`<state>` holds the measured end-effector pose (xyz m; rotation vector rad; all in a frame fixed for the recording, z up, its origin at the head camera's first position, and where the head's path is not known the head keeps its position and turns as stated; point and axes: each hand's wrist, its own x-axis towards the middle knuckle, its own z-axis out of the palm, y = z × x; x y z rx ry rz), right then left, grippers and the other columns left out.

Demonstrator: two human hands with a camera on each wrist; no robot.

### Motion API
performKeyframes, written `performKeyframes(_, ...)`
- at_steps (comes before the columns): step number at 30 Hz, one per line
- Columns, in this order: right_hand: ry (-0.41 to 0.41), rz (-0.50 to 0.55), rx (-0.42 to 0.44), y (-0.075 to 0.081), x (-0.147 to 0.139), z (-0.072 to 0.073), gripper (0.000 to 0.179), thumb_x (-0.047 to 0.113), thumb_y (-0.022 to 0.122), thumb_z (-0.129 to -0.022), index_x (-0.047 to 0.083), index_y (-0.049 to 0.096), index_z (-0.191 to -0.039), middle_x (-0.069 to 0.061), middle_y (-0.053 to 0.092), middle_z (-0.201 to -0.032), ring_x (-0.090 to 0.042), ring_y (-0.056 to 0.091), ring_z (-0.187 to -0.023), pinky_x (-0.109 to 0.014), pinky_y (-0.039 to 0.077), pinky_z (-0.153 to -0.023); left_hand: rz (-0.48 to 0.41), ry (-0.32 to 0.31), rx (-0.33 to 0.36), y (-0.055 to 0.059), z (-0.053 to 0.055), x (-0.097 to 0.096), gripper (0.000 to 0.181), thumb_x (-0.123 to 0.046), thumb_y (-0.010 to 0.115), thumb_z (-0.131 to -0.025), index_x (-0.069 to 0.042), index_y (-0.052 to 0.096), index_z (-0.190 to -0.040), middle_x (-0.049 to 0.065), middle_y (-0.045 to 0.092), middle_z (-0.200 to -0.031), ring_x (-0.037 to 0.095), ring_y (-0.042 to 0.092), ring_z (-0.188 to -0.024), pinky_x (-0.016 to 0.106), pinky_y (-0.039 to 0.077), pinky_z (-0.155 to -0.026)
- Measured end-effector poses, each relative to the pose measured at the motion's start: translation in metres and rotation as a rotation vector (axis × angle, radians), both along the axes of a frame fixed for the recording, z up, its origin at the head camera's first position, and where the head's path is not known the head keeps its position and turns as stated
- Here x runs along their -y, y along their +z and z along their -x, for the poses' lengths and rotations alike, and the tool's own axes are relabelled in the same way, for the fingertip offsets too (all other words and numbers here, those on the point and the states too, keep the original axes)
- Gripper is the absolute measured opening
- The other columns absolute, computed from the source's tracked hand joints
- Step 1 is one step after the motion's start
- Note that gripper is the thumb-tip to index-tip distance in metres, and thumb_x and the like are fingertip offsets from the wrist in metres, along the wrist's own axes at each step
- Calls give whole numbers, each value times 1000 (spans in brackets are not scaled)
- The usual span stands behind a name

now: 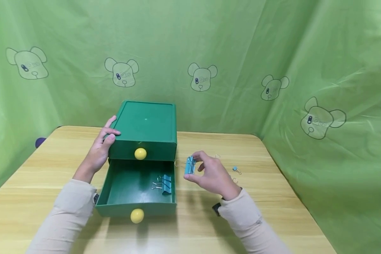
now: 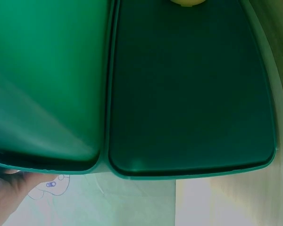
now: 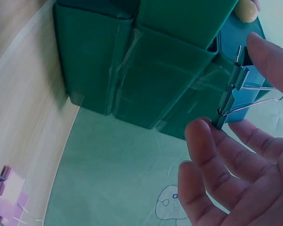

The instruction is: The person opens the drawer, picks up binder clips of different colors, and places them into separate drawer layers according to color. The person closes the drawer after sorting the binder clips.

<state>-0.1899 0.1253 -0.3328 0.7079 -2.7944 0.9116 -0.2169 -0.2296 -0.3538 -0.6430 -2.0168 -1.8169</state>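
Head: the right hand [image 1: 212, 175], centre, pinches a blue clip [image 1: 189, 166]; the left hand [image 1: 98, 152], centre-left, rests spread-fingered on the green cabinet [image 1: 146, 121]. Left wrist: fingers mostly hidden, lower left. Right wrist: a slackening pinch could drop the clip (frame right).
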Motion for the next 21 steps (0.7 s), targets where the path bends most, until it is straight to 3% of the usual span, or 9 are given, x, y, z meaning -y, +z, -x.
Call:
performKeyframes(12, 32, -27, -79, 4, 13, -8, 58, 34, 86, -73, 13, 60, -121, 1, 65, -111, -16, 58, -86, -34, 44, -74, -1, 3, -2, 1, 0, -1, 17, -15, 37, -104, -21, 53, -106, 8, 13, -161, 30, 0, -146, 62, -3, -110)
performKeyframes(21, 112, -5, -46, 4, 25, -15, 58, 33, 85, -75, 10, 59, -122, 1, 64, -110, -19, 59, -87, -30, 49, -72, 6, 9, -2, 0, -1, -1, 17, -15, 37, -104, -20, 53, -106, 8, 13, -161, 30, 0, -146, 62, -3, -110)
